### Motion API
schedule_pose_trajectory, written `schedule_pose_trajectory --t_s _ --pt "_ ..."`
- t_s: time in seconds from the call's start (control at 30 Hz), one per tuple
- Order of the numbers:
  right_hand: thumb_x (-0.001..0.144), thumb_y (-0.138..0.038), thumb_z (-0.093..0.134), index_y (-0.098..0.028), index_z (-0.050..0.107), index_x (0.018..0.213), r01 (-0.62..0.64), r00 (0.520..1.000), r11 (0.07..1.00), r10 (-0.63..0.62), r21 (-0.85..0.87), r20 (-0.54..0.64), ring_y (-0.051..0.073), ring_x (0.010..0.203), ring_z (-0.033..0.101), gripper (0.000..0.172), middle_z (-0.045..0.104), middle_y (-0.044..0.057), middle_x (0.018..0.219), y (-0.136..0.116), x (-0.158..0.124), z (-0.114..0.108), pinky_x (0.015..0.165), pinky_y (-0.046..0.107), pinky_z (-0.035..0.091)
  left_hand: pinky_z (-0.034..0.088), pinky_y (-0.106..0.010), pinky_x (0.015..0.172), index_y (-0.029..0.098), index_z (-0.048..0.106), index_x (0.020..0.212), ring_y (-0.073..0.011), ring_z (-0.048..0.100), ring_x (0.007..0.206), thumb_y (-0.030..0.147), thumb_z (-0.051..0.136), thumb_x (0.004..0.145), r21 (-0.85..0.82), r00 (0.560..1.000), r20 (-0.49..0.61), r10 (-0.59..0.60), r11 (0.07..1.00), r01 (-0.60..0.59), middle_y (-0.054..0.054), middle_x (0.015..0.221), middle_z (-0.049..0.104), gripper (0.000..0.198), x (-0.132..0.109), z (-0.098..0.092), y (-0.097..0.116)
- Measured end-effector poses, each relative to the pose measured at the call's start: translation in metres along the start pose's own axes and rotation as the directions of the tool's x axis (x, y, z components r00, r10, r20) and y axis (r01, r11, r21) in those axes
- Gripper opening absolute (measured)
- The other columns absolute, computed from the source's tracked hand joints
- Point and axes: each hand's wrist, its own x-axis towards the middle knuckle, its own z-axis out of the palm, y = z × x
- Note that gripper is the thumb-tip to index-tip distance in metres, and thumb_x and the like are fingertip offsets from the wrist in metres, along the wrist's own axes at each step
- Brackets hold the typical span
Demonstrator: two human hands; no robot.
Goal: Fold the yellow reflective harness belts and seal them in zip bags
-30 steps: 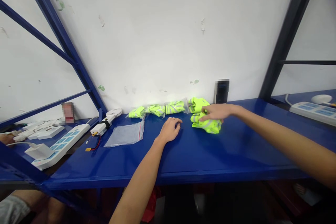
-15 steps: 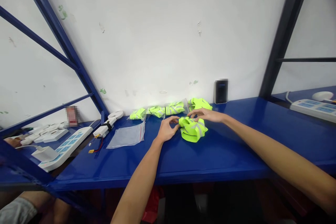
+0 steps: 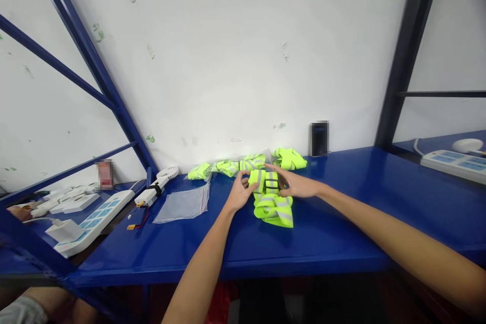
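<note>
A fluorescent yellow reflective vest [image 3: 274, 206] with silver stripes lies bunched on the blue table. Its far part is a folded band with black buckle-like pieces, and its near part hangs loose towards me. My left hand [image 3: 240, 190] grips the left edge of the folded band between thumb and fingers. At the right edge, my right hand [image 3: 299, 182] curls round the same band; its fingertips are partly hidden. Left of my left hand lies a clear zip bag [image 3: 182, 203] with a red seal line, flat on the table.
Several bagged yellow vests [image 3: 227, 167] line the wall, with a loose yellow bundle [image 3: 289, 159] at their right end. A dark device [image 3: 319, 139] stands against the wall. A white fan [image 3: 167, 174], a battery with wires [image 3: 143, 212] and a power strip [image 3: 96, 220] are on the left.
The vest's far part has turned flat, so its black buckle-like pieces now show. The loose part stretches closer to me. Both hands remain on either side, the right one shifted slightly.
</note>
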Motion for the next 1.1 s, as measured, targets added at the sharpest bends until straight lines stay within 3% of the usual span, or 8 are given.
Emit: schedule_pose_trajectory --t_s 0.17,0.33,0.43,0.57,0.73,0.93,1.0,1.1 --pt "0.071 -0.012 0.060 -0.027 0.026 0.148 0.093 0.971 0.988 -0.118 -0.125 -0.208 0.023 0.098 0.058 0.085 0.042 0.012 0.143 -0.006 0.006 0.023 0.079 0.034 0.049 0.052 -0.030 0.068 0.018 0.049 0.123 -0.0166 0.065 0.071 0.046 0.071 0.073 -0.203 0.983 -0.108 -0.150 0.971 0.126 -0.004 0.084 0.069 0.061 0.004 -0.003 0.002" --pt "0.074 -0.025 0.066 -0.020 0.065 0.105 0.026 0.904 0.980 -0.106 -0.195 -0.414 0.029 0.104 0.058 0.032 0.063 0.010 0.115 -0.006 0.012 0.025 0.092 0.044 0.045 0.045 -0.024 0.054 0.012 0.063 0.089 -0.0123 0.055 0.052 0.066 0.053 0.078 -0.199 0.980 -0.027 -0.199 0.961 0.190 -0.002 0.061 0.062 0.056 0.004 -0.003 0.001" --pt "0.077 -0.043 0.065 -0.019 0.066 0.091 -0.090 0.867 0.986 0.146 0.137 -0.476 0.030 0.094 0.063 0.028 0.067 0.010 0.102 -0.011 0.016 0.024 0.082 0.043 0.051 0.039 -0.024 0.051 0.013 0.064 0.078 -0.0110 0.048 0.045 0.072 0.032 0.082 -0.169 0.983 0.034 -0.179 0.969 0.182 -0.002 0.050 0.055 0.068 0.004 -0.004 0.000" --pt "0.075 -0.038 0.071 -0.023 0.055 0.120 -0.066 0.821 0.737 0.423 0.673 -0.383 0.027 0.093 0.067 0.050 0.071 0.007 0.103 -0.014 0.020 0.032 0.078 0.038 0.056 0.039 -0.025 0.058 0.014 0.062 0.057 -0.0121 0.050 0.054 0.064 0.048 0.079 0.014 1.000 -0.026 -0.007 1.000 0.007 -0.003 0.053 0.055 0.056 0.003 -0.007 0.003" --pt "0.076 -0.035 0.072 -0.022 0.059 0.109 -0.087 0.797 0.508 0.551 0.857 -0.245 0.025 0.088 0.069 0.038 0.072 0.009 0.101 -0.009 0.022 0.039 0.075 0.037 0.058 0.021 -0.023 0.047 0.017 0.039 0.046 -0.0053 0.027 0.044 0.057 0.069 0.069 0.105 1.000 -0.024 0.016 0.994 -0.013 0.006 0.044 0.031 0.055 0.000 -0.005 0.006" --pt "0.080 -0.033 0.067 -0.018 0.064 0.093 -0.068 0.776 0.427 0.590 0.902 -0.221 0.022 0.071 0.069 0.020 0.074 0.009 0.085 -0.008 0.019 0.035 0.067 0.034 0.057 0.028 -0.021 0.051 0.017 0.053 0.081 -0.0060 0.029 0.050 0.045 0.075 0.068 0.336 0.985 -0.082 0.154 0.934 -0.118 0.007 0.060 0.037 0.038 -0.005 -0.003 0.009" --pt "0.081 -0.034 0.066 -0.017 0.064 0.092 -0.092 0.776 0.430 0.596 0.898 -0.206 0.023 0.071 0.069 0.020 0.074 0.009 0.083 -0.007 0.019 0.037 0.068 0.035 0.057 0.042 -0.025 0.064 0.020 0.053 0.113 -0.0109 0.047 0.067 0.036 0.076 0.067 0.488 0.960 -0.091 0.265 0.852 -0.189 -0.001 0.091 0.055 0.054 -0.008 -0.001 0.011" --pt "0.081 -0.044 0.063 -0.017 0.065 0.089 -0.207 0.789 0.500 0.593 0.841 -0.159 0.024 0.066 0.067 0.028 0.072 0.009 0.075 -0.003 0.020 0.041 0.066 0.037 0.056 0.042 -0.037 0.094 0.025 0.055 0.122 -0.0221 0.051 0.107 0.026 0.069 0.073 0.638 0.929 -0.026 0.368 0.722 -0.268 -0.010 0.134 0.045 0.050 -0.010 0.000 0.013"
